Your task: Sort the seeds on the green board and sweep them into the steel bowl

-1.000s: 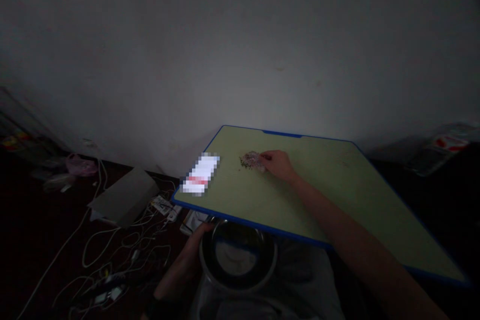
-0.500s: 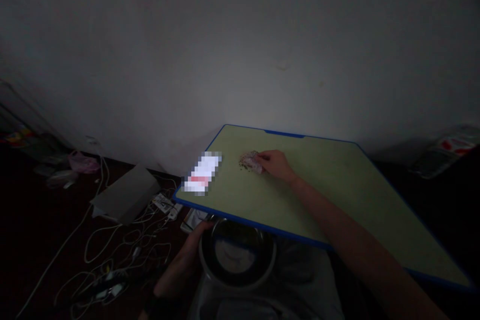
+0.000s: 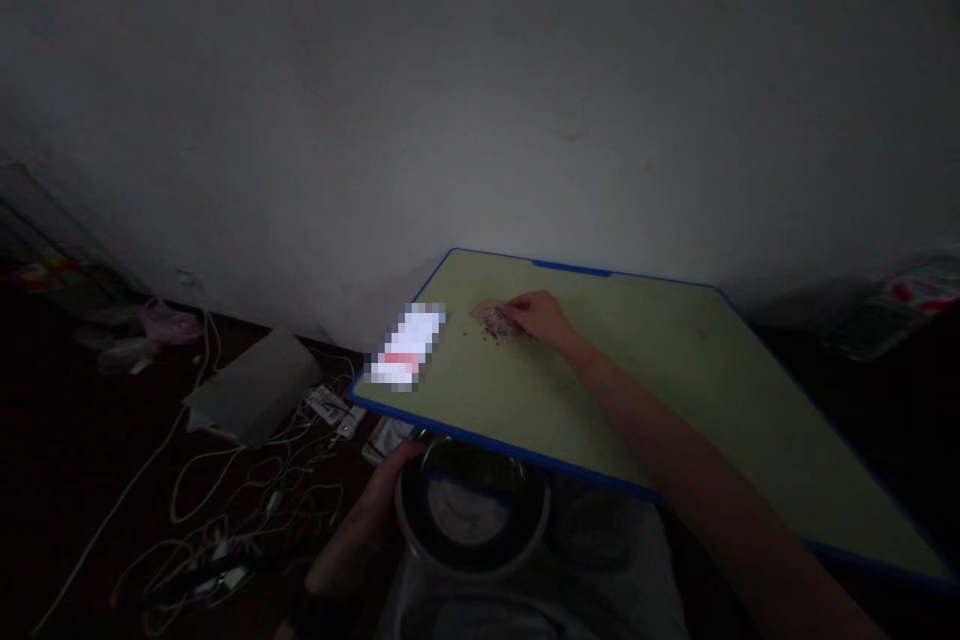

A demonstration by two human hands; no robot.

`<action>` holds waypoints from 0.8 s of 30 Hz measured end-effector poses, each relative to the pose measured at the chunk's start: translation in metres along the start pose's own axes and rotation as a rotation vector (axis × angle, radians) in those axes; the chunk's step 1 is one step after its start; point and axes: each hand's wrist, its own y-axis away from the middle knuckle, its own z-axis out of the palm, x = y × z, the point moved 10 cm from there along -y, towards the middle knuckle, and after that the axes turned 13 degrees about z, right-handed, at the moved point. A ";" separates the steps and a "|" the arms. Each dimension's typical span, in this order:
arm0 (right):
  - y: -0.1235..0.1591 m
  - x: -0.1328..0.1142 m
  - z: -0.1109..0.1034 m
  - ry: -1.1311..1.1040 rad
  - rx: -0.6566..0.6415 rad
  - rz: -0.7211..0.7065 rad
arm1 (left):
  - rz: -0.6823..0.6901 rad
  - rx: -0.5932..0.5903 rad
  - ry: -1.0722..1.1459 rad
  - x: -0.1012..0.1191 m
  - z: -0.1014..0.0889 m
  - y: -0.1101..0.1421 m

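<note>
On the pale green, blue-edged tabletop (image 3: 637, 360), my right hand (image 3: 543, 320) is closed, its fingertips pinching a thin, crumpled whitish-pink piece (image 3: 505, 322) that looks like tissue or plastic; the dim light hides its exact kind. Dark crumbs (image 3: 491, 330) lie scattered beside and under it. Below the table's near edge, my left hand (image 3: 384, 492) grips the left side of a round shiny metal bowl (image 3: 471, 510). The bowl sits over my lap, its far rim close to the table edge. Most of the left fingers are hidden behind it.
A lit phone (image 3: 405, 348), blurred out, lies on the table's left part. Tangled white cables (image 3: 217, 490) and a grey box (image 3: 251, 385) are on the floor at left, with a pink plastic bag (image 3: 171, 322) behind. A pale wall (image 3: 525, 120) stands behind the table.
My right hand has shifted slightly left and away from me with the crumpled piece. More of the dark crumbs show on the near side of it. The left hand and bowl stay nearly still.
</note>
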 end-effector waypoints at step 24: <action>0.007 -0.012 0.015 -0.004 -0.106 -0.063 | -0.055 0.016 -0.021 -0.001 0.002 0.007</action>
